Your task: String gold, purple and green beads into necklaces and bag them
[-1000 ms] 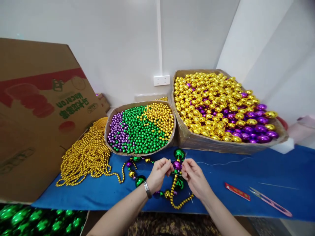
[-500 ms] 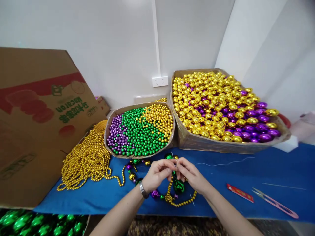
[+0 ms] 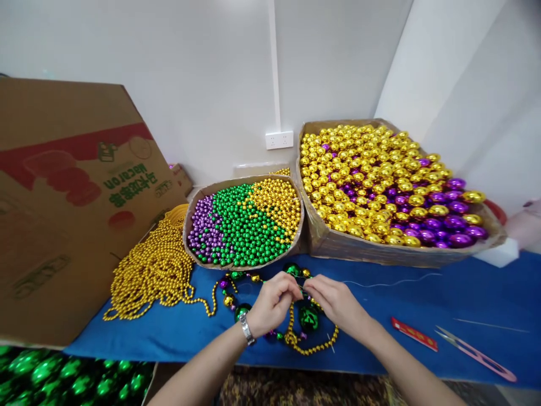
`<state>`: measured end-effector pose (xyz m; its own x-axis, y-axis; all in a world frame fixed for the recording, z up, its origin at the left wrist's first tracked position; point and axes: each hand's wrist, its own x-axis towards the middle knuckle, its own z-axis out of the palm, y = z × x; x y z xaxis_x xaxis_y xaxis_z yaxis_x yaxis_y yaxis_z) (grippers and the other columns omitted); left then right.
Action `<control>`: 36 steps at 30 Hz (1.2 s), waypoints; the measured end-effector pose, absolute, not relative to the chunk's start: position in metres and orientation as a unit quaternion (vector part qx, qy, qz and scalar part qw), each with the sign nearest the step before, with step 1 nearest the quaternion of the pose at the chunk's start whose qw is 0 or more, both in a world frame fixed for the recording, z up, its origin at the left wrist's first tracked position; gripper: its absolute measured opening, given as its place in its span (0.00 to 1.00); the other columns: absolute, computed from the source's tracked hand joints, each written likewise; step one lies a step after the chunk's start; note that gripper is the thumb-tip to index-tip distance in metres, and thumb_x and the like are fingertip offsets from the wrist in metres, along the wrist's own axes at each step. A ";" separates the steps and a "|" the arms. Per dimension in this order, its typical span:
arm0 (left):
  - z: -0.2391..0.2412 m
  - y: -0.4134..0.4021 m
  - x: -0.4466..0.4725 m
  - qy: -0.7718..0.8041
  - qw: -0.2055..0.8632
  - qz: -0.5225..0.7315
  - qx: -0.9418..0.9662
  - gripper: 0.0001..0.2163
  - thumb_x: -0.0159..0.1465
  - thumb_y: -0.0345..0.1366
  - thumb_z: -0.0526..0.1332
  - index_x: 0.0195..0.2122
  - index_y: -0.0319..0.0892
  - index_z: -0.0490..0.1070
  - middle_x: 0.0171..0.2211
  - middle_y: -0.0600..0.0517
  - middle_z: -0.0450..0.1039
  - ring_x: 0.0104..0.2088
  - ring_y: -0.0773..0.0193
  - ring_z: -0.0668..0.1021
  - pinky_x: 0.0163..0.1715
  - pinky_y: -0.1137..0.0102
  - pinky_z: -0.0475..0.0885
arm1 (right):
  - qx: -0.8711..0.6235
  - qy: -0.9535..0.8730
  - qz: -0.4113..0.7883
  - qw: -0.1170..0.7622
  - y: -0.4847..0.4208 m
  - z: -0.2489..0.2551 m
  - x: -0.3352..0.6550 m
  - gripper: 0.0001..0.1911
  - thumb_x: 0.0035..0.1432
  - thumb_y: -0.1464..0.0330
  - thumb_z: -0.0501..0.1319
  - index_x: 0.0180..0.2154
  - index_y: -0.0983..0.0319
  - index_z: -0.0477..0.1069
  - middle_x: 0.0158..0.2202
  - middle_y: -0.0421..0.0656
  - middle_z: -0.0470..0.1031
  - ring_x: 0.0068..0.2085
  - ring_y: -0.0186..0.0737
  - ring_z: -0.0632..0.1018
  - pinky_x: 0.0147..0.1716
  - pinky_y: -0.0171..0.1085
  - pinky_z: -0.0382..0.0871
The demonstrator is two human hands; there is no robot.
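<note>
My left hand [image 3: 276,301], with a metal watch on its wrist, is pinched closed over a bead necklace lying on the blue cloth. Close beside it, the fingers of my right hand [image 3: 333,301] are also pinched together. Both appear to hold a thin white thread [image 3: 389,285], whose loose length trails rightward on the cloth; the fingers hide the exact hold. Around and below the hands, the necklace [image 3: 228,300] shows purple, green and gold beads. A large green bead [image 3: 308,318] and a strand of small gold beads [image 3: 313,351] lie under the right hand.
Behind stand a carton of small purple, green and gold beads [image 3: 249,225] and a larger carton of gold and purple beads [image 3: 372,186]. Gold bead strands [image 3: 152,270] heap beside a cardboard box [image 3: 84,225]. Pink thread snips [image 3: 477,355], a red packet [image 3: 414,334] and a needle [image 3: 490,325] lie right.
My hands have moved slightly apart, and the fingers have turned downward into tighter pinches. The whole view has shifted a little, so the surroundings sit slightly further right.
</note>
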<state>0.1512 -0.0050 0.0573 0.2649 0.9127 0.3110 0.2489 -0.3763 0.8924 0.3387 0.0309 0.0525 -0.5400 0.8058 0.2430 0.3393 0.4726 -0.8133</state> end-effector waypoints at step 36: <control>0.022 -0.002 0.161 0.354 0.668 0.592 0.279 0.15 0.57 0.43 0.63 0.25 0.40 0.60 0.20 0.60 0.55 0.20 0.74 0.61 0.31 0.69 0.67 | -0.380 -0.533 0.588 0.476 0.016 0.010 0.345 0.20 0.62 0.52 0.48 0.24 0.57 0.51 0.19 0.35 0.55 0.24 0.35 0.68 0.22 0.34 0.65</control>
